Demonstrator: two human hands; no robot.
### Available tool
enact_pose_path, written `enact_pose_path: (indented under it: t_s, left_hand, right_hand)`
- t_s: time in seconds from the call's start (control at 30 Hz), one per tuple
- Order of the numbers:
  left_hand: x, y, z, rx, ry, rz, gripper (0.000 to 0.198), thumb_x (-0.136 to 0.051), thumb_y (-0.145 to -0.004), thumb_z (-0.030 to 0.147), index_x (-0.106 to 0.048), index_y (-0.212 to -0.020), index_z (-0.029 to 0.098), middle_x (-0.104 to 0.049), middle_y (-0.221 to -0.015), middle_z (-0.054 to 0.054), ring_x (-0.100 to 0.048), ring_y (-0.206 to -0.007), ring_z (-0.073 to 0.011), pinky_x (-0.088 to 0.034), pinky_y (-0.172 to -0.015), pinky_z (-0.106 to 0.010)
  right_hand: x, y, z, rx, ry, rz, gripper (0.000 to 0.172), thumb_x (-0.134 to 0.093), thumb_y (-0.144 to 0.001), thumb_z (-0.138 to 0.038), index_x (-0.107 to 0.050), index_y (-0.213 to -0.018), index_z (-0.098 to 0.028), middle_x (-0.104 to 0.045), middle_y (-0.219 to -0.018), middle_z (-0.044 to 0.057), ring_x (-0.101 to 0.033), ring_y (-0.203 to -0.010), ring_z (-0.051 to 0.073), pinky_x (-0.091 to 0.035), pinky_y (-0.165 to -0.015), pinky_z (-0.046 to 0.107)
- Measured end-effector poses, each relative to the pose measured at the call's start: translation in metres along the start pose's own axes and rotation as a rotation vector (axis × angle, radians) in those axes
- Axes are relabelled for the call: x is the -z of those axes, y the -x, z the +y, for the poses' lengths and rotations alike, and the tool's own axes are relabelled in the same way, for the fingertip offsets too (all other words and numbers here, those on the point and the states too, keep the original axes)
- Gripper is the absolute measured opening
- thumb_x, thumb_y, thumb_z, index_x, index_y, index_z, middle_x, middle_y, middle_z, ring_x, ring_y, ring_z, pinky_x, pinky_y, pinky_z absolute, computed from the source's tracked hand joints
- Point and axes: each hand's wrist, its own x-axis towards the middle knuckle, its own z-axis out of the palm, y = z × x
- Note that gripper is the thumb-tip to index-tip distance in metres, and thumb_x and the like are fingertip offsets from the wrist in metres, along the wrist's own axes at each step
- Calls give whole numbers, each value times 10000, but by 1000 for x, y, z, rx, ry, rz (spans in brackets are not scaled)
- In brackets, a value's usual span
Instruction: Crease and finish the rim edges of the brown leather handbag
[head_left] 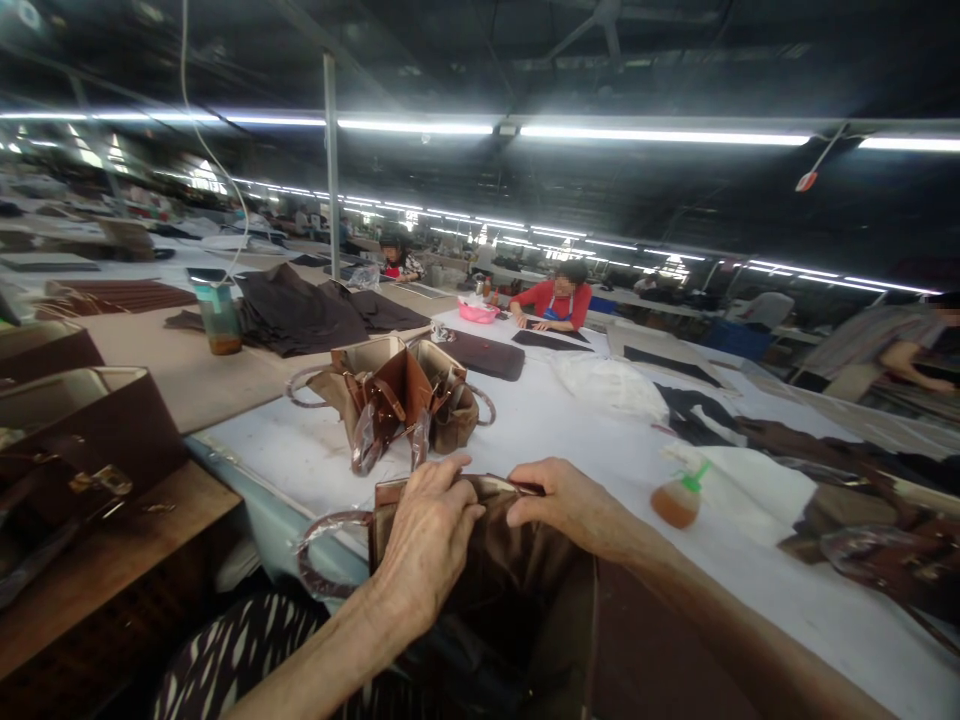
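A brown leather handbag (480, 560) rests in my lap against the near edge of the white worktable (555, 420). My left hand (427, 530) is closed over its upper rim, fingers curled into the opening. My right hand (570, 505) pinches the same rim a little to the right. A plastic-wrapped handle (319, 550) loops out from the bag's left side. Two more brown handbags (397, 400) with wrapped handles stand on the table just beyond my hands.
A small bottle of orange liquid with a green cap (679, 498) lies to the right. Dark leather pieces (757, 425) and a dark flat pouch (487, 355) lie farther out. A drinking bottle (219, 318) stands at the left. Brown boxes (82, 430) sit at the left. Other people work at the far tables.
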Motion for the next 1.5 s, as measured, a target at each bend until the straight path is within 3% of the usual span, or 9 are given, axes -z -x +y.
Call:
enact_pose_path:
  t_s: [0.2,0.57,0.87,1.5]
  left_hand:
    - [2,-9,-1,86,65,14,134,-486,-811,139,-544,-698,177,-566,-1035,-13,-515,-925,-178,-396,-838,-313]
    - [2,-18,2,163,-55,-39,133,-464,-825,166,-519,-705,184,-564,-787,3,-499,-752,-153,-366,-681,-251]
    - [2,-18,6,188,-122,-48,128,-471,-812,172,-511,-691,186,-572,-760,0,-496,-722,-151,-309,-618,-246]
    - [1,-26,8,277,-177,-55,107,-492,-766,197,-489,-659,200,-577,-657,15,-513,-637,-141,-258,-556,-246]
  right_hand:
    - [0,3,-1,34,35,57,278,-516,-782,-368,-456,-607,-161,-307,-563,-57,-306,-569,90,-225,-494,207]
    - [0,3,-10,30,218,117,245,-509,-811,-316,-493,-618,-165,-474,-572,-47,-403,-574,95,-242,-536,216]
    - [1,7,-15,31,324,139,247,-465,-836,-283,-504,-621,-168,-520,-578,-31,-426,-575,96,-253,-551,210]
    - [-2,2,-13,11,325,176,276,-460,-827,-290,-481,-583,-162,-435,-537,-43,-390,-555,89,-244,-546,212]
